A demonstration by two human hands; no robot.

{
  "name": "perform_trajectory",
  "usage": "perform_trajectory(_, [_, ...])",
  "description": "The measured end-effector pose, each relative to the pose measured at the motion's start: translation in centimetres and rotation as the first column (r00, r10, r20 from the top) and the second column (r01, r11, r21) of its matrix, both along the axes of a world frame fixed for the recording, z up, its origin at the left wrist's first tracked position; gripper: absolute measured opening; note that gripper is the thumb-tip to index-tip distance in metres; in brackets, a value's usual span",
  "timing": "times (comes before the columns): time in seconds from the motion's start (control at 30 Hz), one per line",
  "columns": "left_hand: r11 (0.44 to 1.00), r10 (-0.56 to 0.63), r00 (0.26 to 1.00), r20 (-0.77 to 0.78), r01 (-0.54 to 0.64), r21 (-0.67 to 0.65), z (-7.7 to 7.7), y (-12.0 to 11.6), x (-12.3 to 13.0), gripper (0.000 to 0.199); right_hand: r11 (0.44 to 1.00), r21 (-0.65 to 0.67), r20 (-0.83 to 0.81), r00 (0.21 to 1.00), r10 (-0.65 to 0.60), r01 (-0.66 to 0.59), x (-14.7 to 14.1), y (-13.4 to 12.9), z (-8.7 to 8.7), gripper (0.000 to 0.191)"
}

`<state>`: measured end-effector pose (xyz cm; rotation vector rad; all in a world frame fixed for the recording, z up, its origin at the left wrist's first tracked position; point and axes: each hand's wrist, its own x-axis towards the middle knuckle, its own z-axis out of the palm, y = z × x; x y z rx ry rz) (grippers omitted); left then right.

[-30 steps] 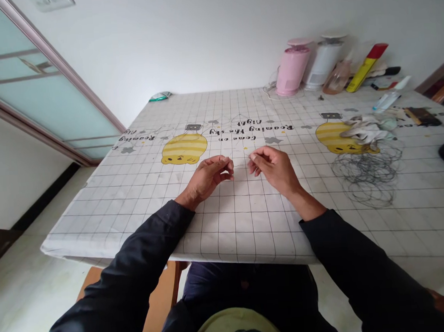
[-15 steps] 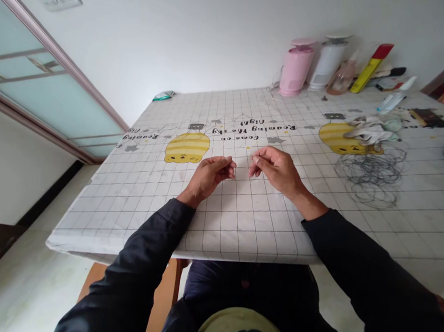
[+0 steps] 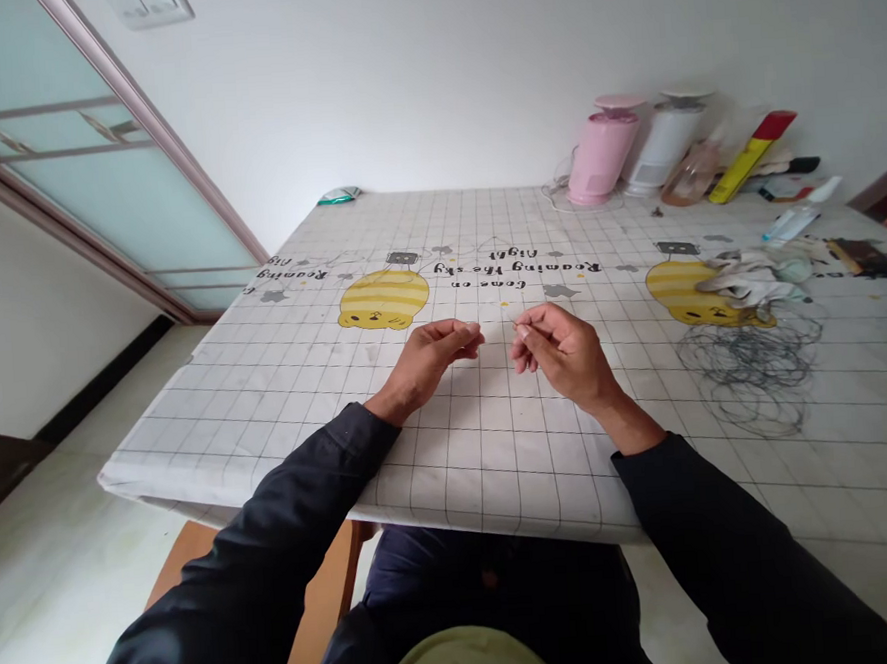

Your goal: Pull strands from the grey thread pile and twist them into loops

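Above the near middle of the table, my left hand [image 3: 434,359] is closed, thumb pressed against the fingertips. Facing it a short gap away, my right hand [image 3: 566,353] also pinches with thumb and forefinger, its other fingers curled. Whatever lies between the fingertips is too thin or small to make out. On the table to the right of my right hand lies a loose tangle of thin dark wire or thread [image 3: 762,371]. A crumpled pale cloth [image 3: 757,275] rests just behind the tangle.
A checked tablecloth [image 3: 260,413] covers the table. At the back right stand a pink cylindrical device [image 3: 602,157], a white one [image 3: 662,148], a spray bottle [image 3: 689,175] and a yellow-red box [image 3: 752,158]. A clear bottle [image 3: 797,215] leans nearer. A green packet [image 3: 338,195] lies back left.
The whole view has shifted a little, with the table and things lower and further right. Both hands keep their pinch, the gap between them about the same.
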<state>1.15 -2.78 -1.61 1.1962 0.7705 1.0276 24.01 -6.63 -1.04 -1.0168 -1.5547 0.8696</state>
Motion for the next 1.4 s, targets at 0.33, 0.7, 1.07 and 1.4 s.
perform_trajectory(0.33, [0.998, -0.049, 0.998, -0.028, 0.050, 0.026, 1.2, 1.9, 0.7, 0.037, 0.997, -0.027, 0.117, 0.990, 0.074, -0.071, 0.0, -0.2, -0.2, 0.021])
perform_trajectory(0.7, [0.999, -0.031, 1.000, 0.001, 0.031, 0.040, 0.1, 2.3, 1.7, 0.025, 0.998, -0.055, 0.182, 0.983, -0.004, 0.014, -1.4, 0.1, -1.3, 0.021])
perform_trajectory(1.07, [0.971, 0.039, 0.994, -0.104, -0.013, 0.239, 0.5, 1.6, 1.6, 0.023, 0.995, 0.033, 0.246, 0.964, -0.100, 0.095, -2.4, 0.2, -2.1, 0.023])
perform_trajectory(1.4, [0.955, 0.139, 0.979, -0.147, -0.093, 0.280, 0.9, 1.9, 0.8, 0.048, 0.979, 0.120, 0.225, 0.956, -0.189, 0.165, -1.8, 0.7, -2.5, 0.026])
